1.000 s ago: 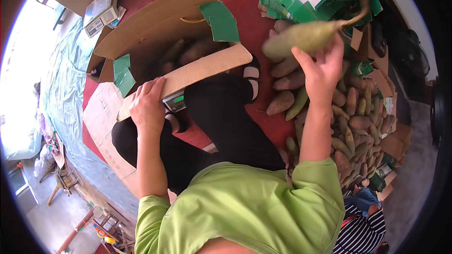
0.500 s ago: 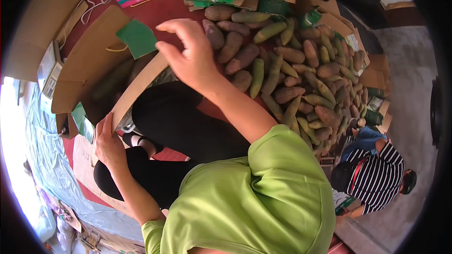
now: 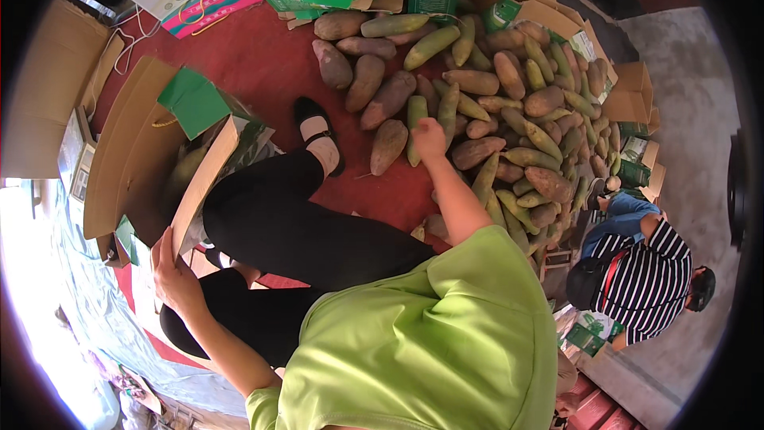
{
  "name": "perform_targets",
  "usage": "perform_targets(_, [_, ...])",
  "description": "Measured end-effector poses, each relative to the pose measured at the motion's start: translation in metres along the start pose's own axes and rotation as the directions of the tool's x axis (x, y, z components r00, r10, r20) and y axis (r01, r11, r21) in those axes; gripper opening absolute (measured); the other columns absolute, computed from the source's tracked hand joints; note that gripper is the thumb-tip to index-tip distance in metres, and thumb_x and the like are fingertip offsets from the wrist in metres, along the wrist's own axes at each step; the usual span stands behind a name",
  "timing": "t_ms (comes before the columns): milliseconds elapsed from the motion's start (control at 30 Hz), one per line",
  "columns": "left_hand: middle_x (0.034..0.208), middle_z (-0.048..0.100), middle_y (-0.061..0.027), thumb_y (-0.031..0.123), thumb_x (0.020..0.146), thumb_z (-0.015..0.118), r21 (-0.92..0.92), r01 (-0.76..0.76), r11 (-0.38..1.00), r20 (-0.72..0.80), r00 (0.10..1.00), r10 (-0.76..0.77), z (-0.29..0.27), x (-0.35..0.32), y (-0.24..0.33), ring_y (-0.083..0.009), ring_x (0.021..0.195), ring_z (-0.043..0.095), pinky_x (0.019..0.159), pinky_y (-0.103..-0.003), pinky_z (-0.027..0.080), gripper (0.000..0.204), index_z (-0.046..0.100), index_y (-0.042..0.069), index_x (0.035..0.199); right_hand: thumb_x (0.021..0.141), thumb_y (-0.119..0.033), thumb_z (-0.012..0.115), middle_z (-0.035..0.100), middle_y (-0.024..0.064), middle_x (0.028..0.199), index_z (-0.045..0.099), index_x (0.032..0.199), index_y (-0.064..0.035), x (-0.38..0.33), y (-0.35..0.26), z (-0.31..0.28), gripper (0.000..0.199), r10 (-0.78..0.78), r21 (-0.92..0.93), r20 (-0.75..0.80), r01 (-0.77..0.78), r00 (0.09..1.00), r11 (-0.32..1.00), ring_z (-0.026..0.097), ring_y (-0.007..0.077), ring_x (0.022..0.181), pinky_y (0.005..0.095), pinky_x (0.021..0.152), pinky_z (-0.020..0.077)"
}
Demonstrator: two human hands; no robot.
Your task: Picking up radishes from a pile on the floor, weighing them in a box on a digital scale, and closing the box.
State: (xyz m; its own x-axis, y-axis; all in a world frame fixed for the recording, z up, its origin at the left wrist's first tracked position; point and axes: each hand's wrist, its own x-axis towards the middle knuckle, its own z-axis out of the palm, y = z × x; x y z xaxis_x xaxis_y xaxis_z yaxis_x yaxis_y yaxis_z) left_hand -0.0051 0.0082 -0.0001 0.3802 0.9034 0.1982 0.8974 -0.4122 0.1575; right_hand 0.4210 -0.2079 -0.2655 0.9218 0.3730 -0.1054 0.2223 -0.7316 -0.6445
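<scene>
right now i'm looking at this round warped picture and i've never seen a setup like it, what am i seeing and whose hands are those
There is no machine here: a person works with two bare hands. The view comes from a wide fisheye camera on their head, looking down, so straight edges bend toward the rim.

The left hand is at the edge of a cardboard flap on an open box. The right hand is at a long green root vegetable; whether its grip has closed is hard to tell. Many green and reddish-brown root vegetables lie heaped on the red floor. The person in the striped shirt is someone else.
</scene>
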Motion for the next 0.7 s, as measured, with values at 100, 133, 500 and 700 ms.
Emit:
perform_targets(100, [0.106, 0.064, -0.0061, -0.005, 0.078, 0.052, -0.046, 0.038, 0.998, 0.003, 0.999, -0.038, -0.001, -0.002, 0.002, -0.0281, 0.095, 0.063, 0.079, -0.038, 0.049, 0.042, 0.063, 0.013, 0.114, 0.074, -0.016, 0.068, 0.060, 0.0198, 0.108, 0.061, 0.105, -0.0051, 0.014, 0.031, -0.017, 0.033, 0.216, -0.034, -0.007, -0.216, 0.976, 0.976, 0.058, 0.0357, 0.103, 0.0425, 0.087, 0.0475])
perform_targets(133, [0.106, 0.064, -0.0061, -0.005, 0.078, 0.052, -0.037, 0.041, 0.998, 0.005, 0.999, -0.040, -0.002, -0.003, 0.001, -0.0281, 0.095, 0.063, 0.079, -0.038, 0.049, 0.042, 0.063, 0.013, 0.114, 0.074, -0.018, 0.069, 0.057, 0.0197, 0.113, 0.057, 0.111, -0.0062, 0.016, 0.033, -0.023, 0.041, 0.292, -0.123, -0.025, -0.292, 0.956, 0.948, 0.056, 0.0364, 0.106, 0.0432, 0.089, 0.0466])
perform_targets(500, [0.108, 0.064, -0.0085, -0.008, 0.077, 0.050, -0.018, 0.042, 0.999, 0.017, 0.999, -0.042, 0.002, -0.001, 0.005, -0.0285, 0.098, 0.062, 0.083, -0.036, 0.049, 0.044, 0.062, 0.010, 0.115, 0.070, -0.021, 0.076, 0.059, 0.0201, 0.116, 0.044, 0.127, 0.0020, 0.046, 0.082, -0.016, 0.069, 0.453, -0.047, -0.042, -0.454, 0.891, 0.890, 0.058, 0.0318, 0.108, 0.0378, 0.091, 0.0456])
perform_targets(700, [0.110, 0.063, -0.0135, -0.010, 0.082, 0.046, -0.037, 0.081, 0.996, 0.055, 0.995, -0.079, 0.002, -0.003, 0.002, -0.0296, 0.105, 0.060, 0.089, -0.036, 0.047, 0.040, 0.060, 0.005, 0.117, 0.066, -0.020, 0.079, 0.063, 0.0194, 0.108, 0.051, 0.116, 0.0028, 0.047, 0.059, -0.017, 0.062, 0.522, -0.210, -0.024, -0.515, 0.853, 0.831, 0.061, 0.0317, 0.102, 0.0381, 0.087, 0.0472])
